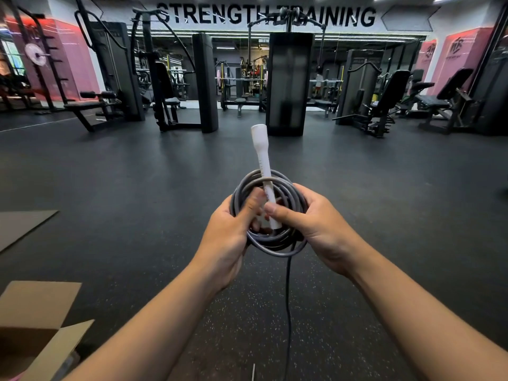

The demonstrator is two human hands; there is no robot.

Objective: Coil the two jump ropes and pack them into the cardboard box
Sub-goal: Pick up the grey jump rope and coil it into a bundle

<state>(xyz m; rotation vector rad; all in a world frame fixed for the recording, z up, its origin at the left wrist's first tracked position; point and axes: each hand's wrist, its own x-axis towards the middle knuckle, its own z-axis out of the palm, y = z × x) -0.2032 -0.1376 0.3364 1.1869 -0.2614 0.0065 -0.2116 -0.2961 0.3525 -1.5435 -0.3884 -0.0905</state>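
Observation:
A grey jump rope [277,237] is wound into a tight coil at the centre of the head view, with its white handle [263,158] sticking up through the loops. My left hand [228,237] grips the coil's left side, thumb pressed on the loops. My right hand [316,224] holds the right side, thumb against the handle's lower end. A loose strand of rope [287,312] hangs straight down from the coil toward the floor. The open cardboard box [35,325] sits at the bottom left, its flaps spread. A second rope is not visible.
Dark rubber gym floor [137,188] stretches ahead. A flat brown cardboard sheet [19,226] lies at the left edge. Weight machines and benches [178,86] line the back under a wall sign. A thin white piece [253,372] shows at the bottom.

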